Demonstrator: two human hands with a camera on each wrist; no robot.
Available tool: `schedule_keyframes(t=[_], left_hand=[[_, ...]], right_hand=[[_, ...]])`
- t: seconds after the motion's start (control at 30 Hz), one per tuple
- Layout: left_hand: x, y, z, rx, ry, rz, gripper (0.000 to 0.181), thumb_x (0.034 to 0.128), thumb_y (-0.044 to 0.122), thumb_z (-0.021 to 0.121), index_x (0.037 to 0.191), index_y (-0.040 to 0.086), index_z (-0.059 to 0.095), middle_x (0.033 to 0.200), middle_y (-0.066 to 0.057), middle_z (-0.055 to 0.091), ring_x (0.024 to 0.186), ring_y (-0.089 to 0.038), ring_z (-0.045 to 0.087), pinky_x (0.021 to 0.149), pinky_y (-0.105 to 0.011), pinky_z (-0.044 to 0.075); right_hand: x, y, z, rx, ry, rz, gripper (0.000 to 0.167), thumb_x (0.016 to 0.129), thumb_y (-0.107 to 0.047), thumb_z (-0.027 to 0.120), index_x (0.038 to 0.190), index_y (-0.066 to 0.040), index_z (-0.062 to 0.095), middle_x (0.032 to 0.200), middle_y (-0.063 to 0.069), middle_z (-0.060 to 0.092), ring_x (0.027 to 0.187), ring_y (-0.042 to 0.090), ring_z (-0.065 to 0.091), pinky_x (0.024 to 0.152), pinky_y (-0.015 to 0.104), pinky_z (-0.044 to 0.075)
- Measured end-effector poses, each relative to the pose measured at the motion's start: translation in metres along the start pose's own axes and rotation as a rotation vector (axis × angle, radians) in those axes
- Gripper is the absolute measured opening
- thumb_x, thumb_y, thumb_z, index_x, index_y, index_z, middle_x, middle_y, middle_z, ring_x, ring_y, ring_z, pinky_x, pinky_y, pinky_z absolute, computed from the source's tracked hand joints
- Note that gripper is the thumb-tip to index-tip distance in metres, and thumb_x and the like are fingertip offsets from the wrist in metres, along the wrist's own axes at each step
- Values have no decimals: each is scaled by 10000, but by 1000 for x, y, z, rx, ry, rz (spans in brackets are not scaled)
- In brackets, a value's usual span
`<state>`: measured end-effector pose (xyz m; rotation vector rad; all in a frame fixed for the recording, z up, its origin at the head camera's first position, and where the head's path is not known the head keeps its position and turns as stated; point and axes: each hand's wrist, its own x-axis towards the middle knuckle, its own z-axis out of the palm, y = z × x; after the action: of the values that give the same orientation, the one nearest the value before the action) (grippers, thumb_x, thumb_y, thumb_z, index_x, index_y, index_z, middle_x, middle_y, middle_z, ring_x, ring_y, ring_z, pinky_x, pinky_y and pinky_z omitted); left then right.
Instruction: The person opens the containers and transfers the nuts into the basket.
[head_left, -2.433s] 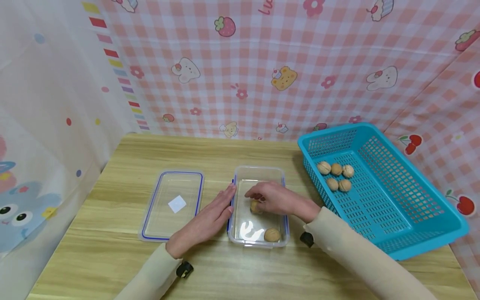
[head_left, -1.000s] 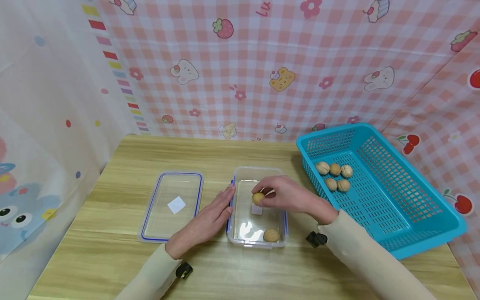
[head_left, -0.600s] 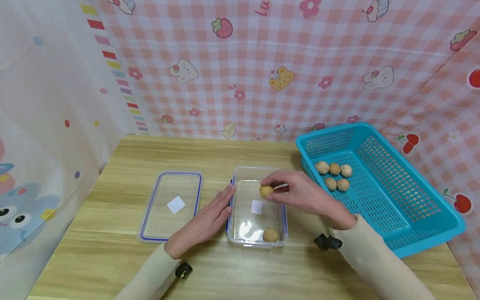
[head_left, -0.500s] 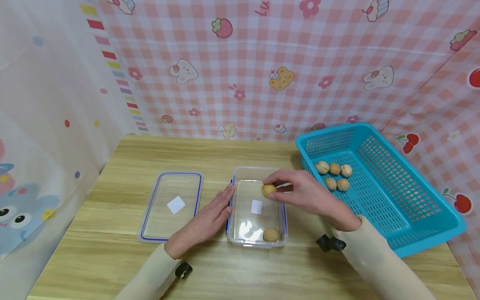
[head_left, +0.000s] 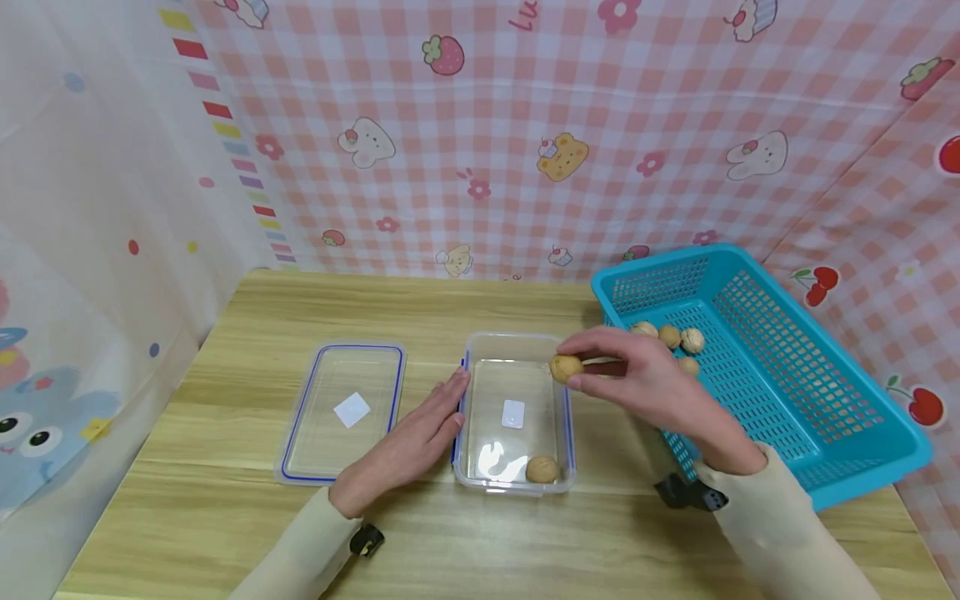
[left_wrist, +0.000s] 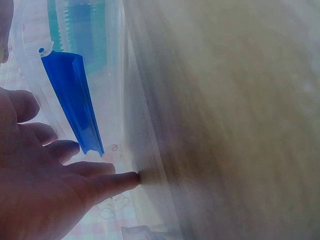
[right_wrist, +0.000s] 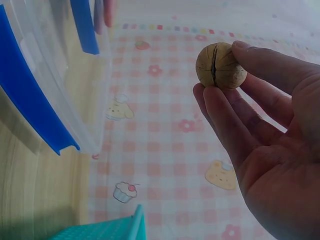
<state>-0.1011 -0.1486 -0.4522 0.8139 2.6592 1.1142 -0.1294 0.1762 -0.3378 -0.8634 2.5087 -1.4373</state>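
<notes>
Between thumb and fingertips, my right hand [head_left: 645, 379] pinches a walnut [head_left: 566, 368] above the right rim of a clear plastic box [head_left: 487, 433]. The right wrist view shows the dark seam of that walnut [right_wrist: 220, 66] facing the camera. Inside the box, another walnut [head_left: 542, 469] lies in the near right corner. With fingers stretched out, my left hand [head_left: 408, 450] rests against the box's left side. In the left wrist view, a blue locking flap [left_wrist: 75, 102] hangs beside the fingers of my left hand [left_wrist: 55, 175].
A clear lid with a blue seal [head_left: 341, 454] lies left of the box, partly behind my left hand. On the right stands a turquoise basket [head_left: 780, 417] holding several walnuts [head_left: 692, 340], partly hidden by my right hand. A checked cloth [head_left: 495, 108] hangs behind the table.
My right hand has lifted the walnut from the middle of the box and carried it right and away from me to the rim. My left hand stays in place.
</notes>
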Motion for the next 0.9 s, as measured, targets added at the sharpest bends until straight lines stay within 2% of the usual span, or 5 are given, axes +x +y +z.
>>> schedule_keyframes(t=[0.17, 0.37, 0.53, 0.67, 0.9], left_hand=[[1, 0, 0, 4, -4, 1, 578, 1141, 247, 392, 1636, 24, 193, 1710, -139, 153, 1564, -344, 186, 1275, -509, 175], [1, 0, 0, 9, -6, 2, 578, 1142, 248, 390, 1638, 27, 193, 1711, -136, 152, 1564, -349, 184, 1274, -513, 177], [1, -1, 0, 16, -9, -1, 576, 1143, 256, 384, 1638, 31, 192, 1710, -131, 152, 1564, -349, 188, 1276, -503, 177], [1, -1, 0, 21, -11, -7, 573, 1145, 259, 374, 1640, 40, 185, 1712, -124, 150, 1567, -340, 184, 1276, -499, 178], [0, 0, 0, 16, -15, -9, 571, 1145, 248, 372, 1640, 41, 177, 1715, -117, 144, 1570, -330, 175, 1278, -492, 171]], right_hand=[[-6, -3, -7, -21, 30, 6, 285, 950, -50, 748, 1233, -69, 724, 1172, 50, 693, 1121, 230, 697, 921, 283, 600], [-13, -4, -17, -23, 76, -2, 320, 933, 1, 749, 1248, -43, 713, 1194, 79, 694, 1082, 210, 706, 901, 250, 597], [-21, -3, -28, -68, 124, 34, 342, 948, -32, 747, 1285, -64, 701, 1235, 64, 679, 1069, 92, 689, 897, 200, 582], [-28, -1, -38, -50, 145, 47, 350, 963, -32, 729, 1309, -63, 692, 1267, 77, 655, 1080, 53, 675, 897, 185, 578], [-38, 6, -57, -37, 182, 94, 350, 985, -51, 705, 1334, -59, 676, 1251, 42, 622, 1043, 51, 691, 794, 209, 615]])
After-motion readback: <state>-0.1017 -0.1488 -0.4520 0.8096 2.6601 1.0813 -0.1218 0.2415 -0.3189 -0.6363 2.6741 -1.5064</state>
